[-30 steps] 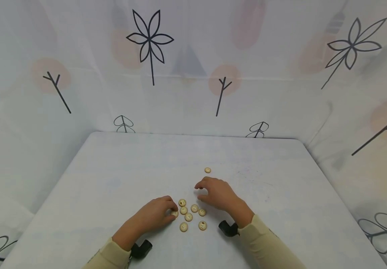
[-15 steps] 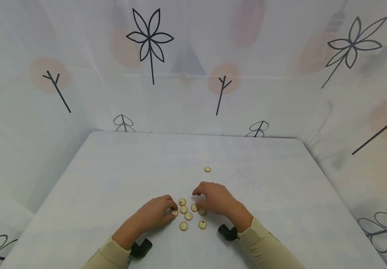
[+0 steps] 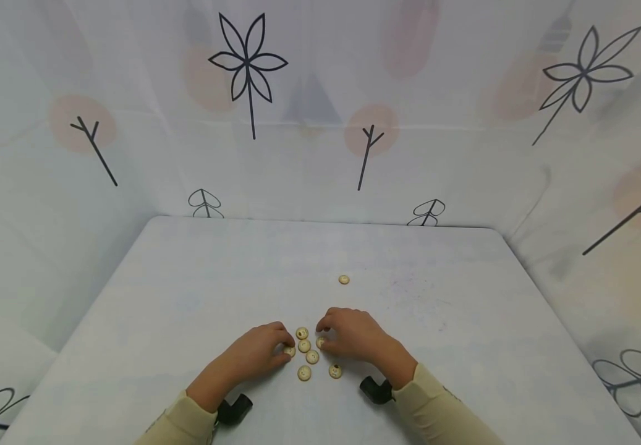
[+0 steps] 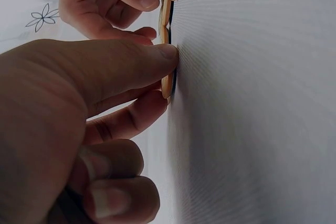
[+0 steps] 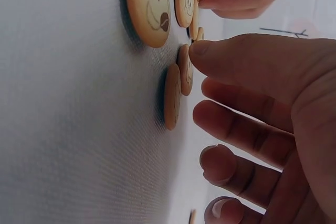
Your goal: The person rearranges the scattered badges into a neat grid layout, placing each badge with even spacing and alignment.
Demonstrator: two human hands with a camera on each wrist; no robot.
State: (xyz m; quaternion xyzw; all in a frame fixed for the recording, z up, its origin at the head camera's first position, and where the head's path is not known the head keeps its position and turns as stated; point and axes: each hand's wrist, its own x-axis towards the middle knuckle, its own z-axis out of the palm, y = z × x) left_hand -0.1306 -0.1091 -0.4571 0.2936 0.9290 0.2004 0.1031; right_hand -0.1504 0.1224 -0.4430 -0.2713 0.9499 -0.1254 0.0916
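as the biscuits (image 3: 311, 356) look thin, light and brittle, left hand (image 3: 253, 354) pinches one's rim; right hand (image 3: 353, 334) hovers, loosely curled.

A cluster of small round tan wooden discs (image 3: 308, 356) lies on the white tabletop (image 3: 198, 290) between the left hand (image 3: 257, 354) and right hand (image 3: 353, 335); one lone disc (image 3: 343, 279) sits farther back.
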